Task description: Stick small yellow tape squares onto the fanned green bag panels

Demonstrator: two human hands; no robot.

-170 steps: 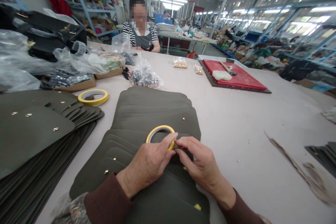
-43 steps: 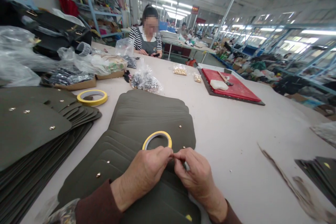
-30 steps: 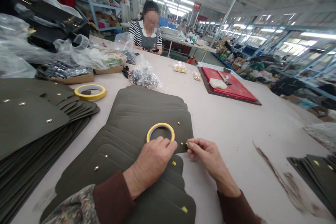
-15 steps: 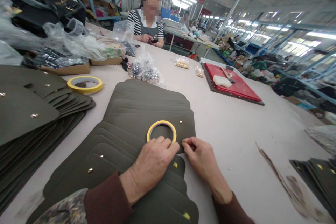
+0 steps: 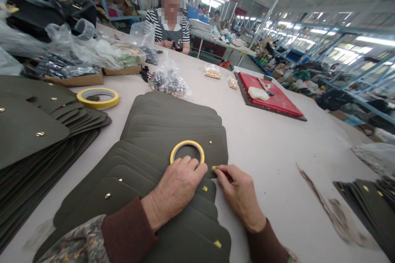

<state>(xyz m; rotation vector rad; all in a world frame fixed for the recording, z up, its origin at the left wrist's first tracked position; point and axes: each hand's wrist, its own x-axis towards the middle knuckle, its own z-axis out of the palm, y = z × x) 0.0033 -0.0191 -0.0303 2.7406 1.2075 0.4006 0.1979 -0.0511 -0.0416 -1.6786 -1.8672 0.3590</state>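
My left hand (image 5: 177,187) is closed on a roll of yellow tape (image 5: 187,144), held over a fanned stack of dark olive panels (image 5: 160,119). Between the thumb and forefinger of my right hand (image 5: 239,191) is a small piece of yellow tape (image 5: 214,167), at the right edge of an upper panel. A gold stud (image 5: 210,142) shows on that panel. Nearer to me, other panels carry yellow tape bits (image 5: 217,244) along their right edges. Two more metal studs (image 5: 108,195) show left of my left forearm.
Another pile of olive panels (image 5: 33,131) lies at the left, with a second yellow tape roll (image 5: 98,98) behind it. Bags of metal parts (image 5: 169,80) and a red board (image 5: 267,92) with a hammer stand farther back. Across the table (image 5: 277,144) sits a person (image 5: 169,28).
The yellow tape piece at my right fingertips shows more clearly now. My left hand still grips the roll in nearly the same place. The whole view has shifted slightly.
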